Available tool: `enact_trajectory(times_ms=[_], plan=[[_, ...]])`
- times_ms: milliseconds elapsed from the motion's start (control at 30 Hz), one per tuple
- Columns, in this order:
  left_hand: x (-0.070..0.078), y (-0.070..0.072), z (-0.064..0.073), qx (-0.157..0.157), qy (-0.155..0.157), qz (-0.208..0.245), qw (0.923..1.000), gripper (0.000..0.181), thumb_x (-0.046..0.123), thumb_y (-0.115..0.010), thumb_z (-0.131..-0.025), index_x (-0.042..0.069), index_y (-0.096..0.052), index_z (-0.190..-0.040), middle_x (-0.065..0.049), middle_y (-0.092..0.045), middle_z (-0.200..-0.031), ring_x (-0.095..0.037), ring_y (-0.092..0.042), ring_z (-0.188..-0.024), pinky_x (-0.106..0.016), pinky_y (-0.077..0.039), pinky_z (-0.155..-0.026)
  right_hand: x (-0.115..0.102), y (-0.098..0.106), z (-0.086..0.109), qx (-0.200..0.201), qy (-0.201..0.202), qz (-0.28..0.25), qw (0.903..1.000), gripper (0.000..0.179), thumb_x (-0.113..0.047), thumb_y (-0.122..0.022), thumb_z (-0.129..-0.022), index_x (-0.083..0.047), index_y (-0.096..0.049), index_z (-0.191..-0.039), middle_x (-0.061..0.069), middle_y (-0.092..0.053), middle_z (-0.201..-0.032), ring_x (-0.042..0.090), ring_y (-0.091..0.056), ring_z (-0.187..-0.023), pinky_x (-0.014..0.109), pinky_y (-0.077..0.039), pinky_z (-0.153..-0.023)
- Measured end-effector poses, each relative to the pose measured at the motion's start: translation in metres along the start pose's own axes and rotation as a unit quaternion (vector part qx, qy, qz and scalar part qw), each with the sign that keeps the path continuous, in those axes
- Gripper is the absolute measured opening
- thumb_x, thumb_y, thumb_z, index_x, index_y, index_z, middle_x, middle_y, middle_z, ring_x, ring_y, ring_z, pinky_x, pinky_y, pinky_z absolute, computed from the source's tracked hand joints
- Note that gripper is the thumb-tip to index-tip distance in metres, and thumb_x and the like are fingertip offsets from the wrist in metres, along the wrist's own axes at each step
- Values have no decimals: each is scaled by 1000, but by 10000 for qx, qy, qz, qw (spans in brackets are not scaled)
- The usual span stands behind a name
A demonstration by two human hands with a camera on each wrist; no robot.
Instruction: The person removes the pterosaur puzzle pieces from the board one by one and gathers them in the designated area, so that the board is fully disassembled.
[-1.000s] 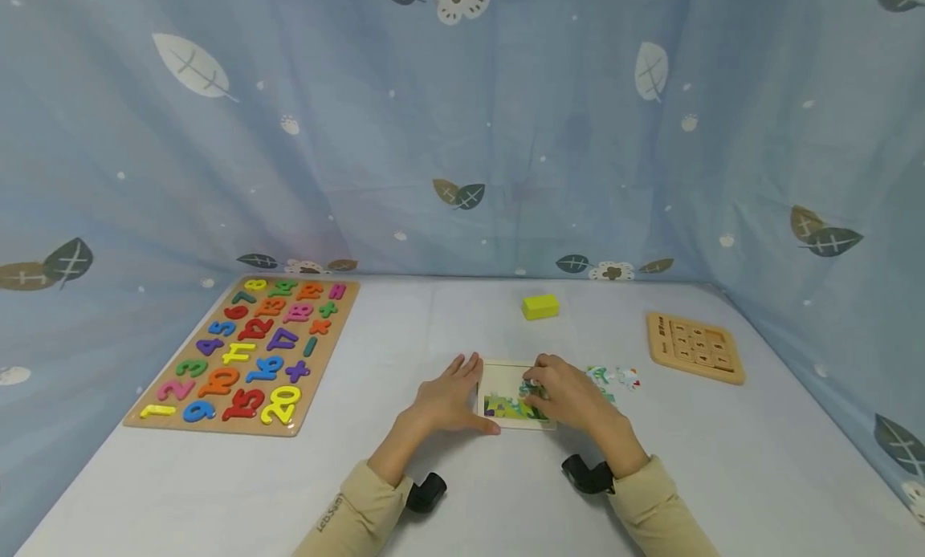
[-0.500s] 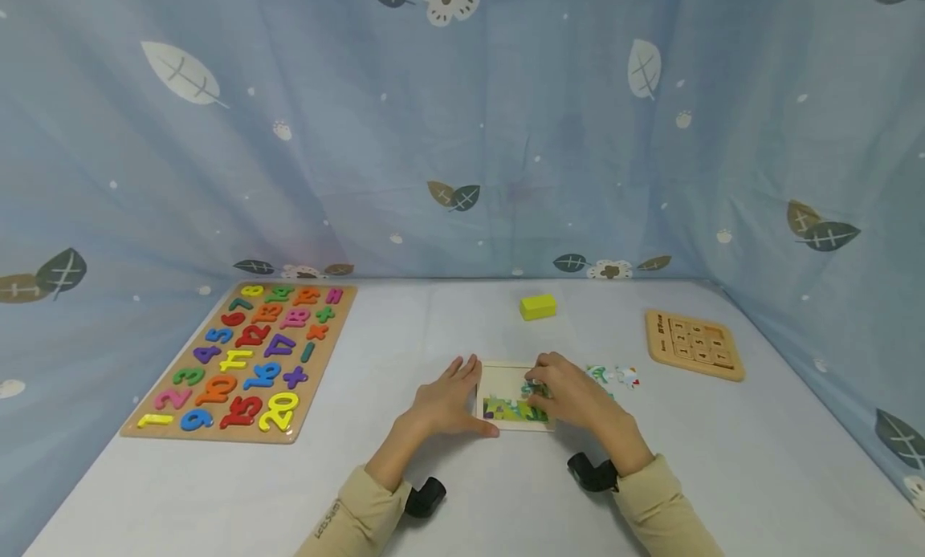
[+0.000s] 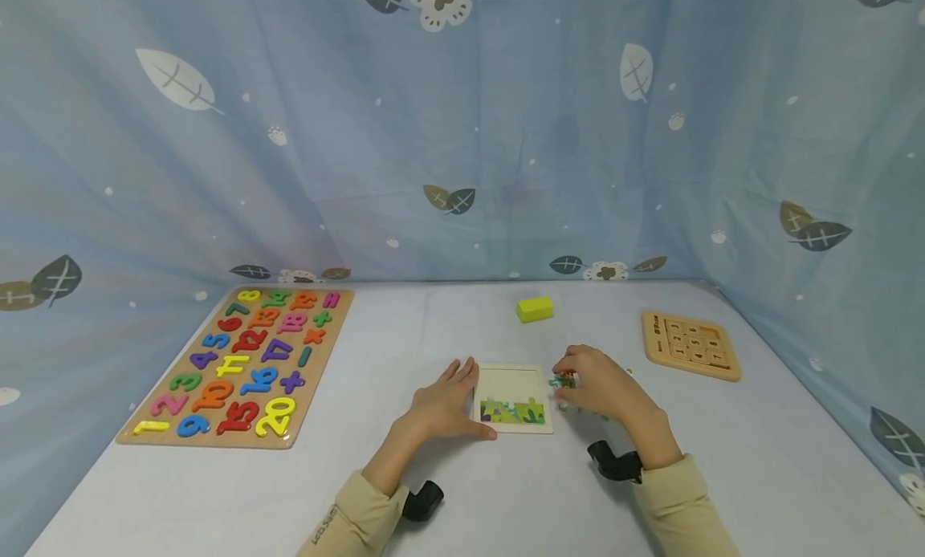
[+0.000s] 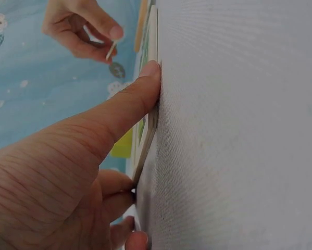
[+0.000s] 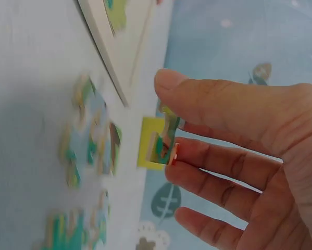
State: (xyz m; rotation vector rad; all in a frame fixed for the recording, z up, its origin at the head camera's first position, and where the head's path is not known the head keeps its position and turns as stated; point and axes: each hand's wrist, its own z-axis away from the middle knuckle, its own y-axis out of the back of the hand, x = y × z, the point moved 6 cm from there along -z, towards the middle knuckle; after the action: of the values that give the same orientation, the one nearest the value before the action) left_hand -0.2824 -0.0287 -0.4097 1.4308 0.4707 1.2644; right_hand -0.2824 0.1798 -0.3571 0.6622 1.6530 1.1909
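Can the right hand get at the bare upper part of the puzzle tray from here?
Probably yes: the right hand, pinching a puzzle piece, is just right of the tray, and the left hand only braces the opposite side.

Left of the left fingers [image 3: 465,376], the big board [image 3: 303,396] shows 1 to 20, plus, times, equals! Beyond the right fingers [image 3: 576,357], the tile board [image 3: 659,350] reads 1 to 8; sleeve [image 3: 364,505] lettering's unclear.

Puzzle piece [image 3: 564,379] in right grip [image 3: 604,385]
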Motion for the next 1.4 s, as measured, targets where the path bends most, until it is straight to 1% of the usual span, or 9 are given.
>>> enact_trajectory(times_ms=[133,200,367,433,567,667,933,1233,1400], plan=[[-1,-1,-1,2,19,-8,10000,111,58,-77,-71,7,-22,-153,-6,-18,-161,-26,-14,-150,-61,-42,-95,10,6,3,-91,-184,-143,9997,30,-14,-80,-76,0,-73,-102,5,-66,-95,16,-59,-83,33,-51,-71],[-1,-1,0,-1,23,-9,10000,111,58,-77,-71,7,-22,-153,-6,-18,-161,-26,-14,-150,-61,-42,-95,14,8,5,-153,-207,-199,9995,30,-13,-79,-76,1,-73,-102,5,-65,-95,16,-58,-81,32,-50,-70],[-2,-2,0,22,5,-26,10000,112,58,-77,-70,7,-22,-153,-6,-18,-161,-27,-15,-150,-61,-43,-93,22,13,11,-194,-229,-177,9994,27,-12,-79,-75,0,-74,-100,9,-67,-100,22,-63,-87,37,-52,-75],[-2,-2,0,33,-1,-16,10000,112,59,-77,-70,7,-22,-153,-6,-18,-161,-27,-15,-150,-60,-44,-92,26,16,13,-204,-282,-175,9992,27,-11,-80,-74,-1,-74,-98,8,-67,-98,22,-62,-87,38,-52,-76],[-2,0,1,57,-44,40,10000,111,59,-76,-71,7,-23,-153,-7,-19,-161,-27,-15,-150,-59,-45,-90,33,20,18,-305,-340,-211,9987,27,-11,-81,-72,0,-74,-96,6,-65,-90,16,-57,-77,33,-49,-68],[0,2,2,99,-102,-7,9999,111,61,-75,-71,6,-24,-153,-8,-21,-161,-27,-17,-149,-57,-46,-88,38,22,21,-387,-407,-195,9982,27,-11,-81,-71,1,-74,-94,7,-65,-88,14,-54,-75,31,-47,-64],[0,1,1,73,-70,-11,9999,112,59,-76,-70,6,-23,-153,-8,-19,-161,-28,-16,-150,-57,-47,-85,51,25,29,-501,-957,-400,9933,28,-7,-81,-67,2,-74,-93,7,-66,-85,15,-52,-71,30,-47,-62],[1,0,1,21,-41,3,10000,111,60,-76,-71,8,-22,-153,-5,-17,-161,-27,-14,-150,-55,-47,-85,61,27,35,-769,-1232,-329,9889,26,-9,-83,-68,1,-74,-90,4,-64,-79,16,-51,-68,31,-45,-60],[0,-1,-1,36,-35,-6,10000,112,61,-75,-71,8,-22,-153,-5,-17,-161,-27,-14,-150,-54,-47,-84,66,25,35,-851,-1366,-322,9864,27,-7,-84,-66,0,-74,-90,4,-65,-81,17,-55,-72,33,-48,-63]])
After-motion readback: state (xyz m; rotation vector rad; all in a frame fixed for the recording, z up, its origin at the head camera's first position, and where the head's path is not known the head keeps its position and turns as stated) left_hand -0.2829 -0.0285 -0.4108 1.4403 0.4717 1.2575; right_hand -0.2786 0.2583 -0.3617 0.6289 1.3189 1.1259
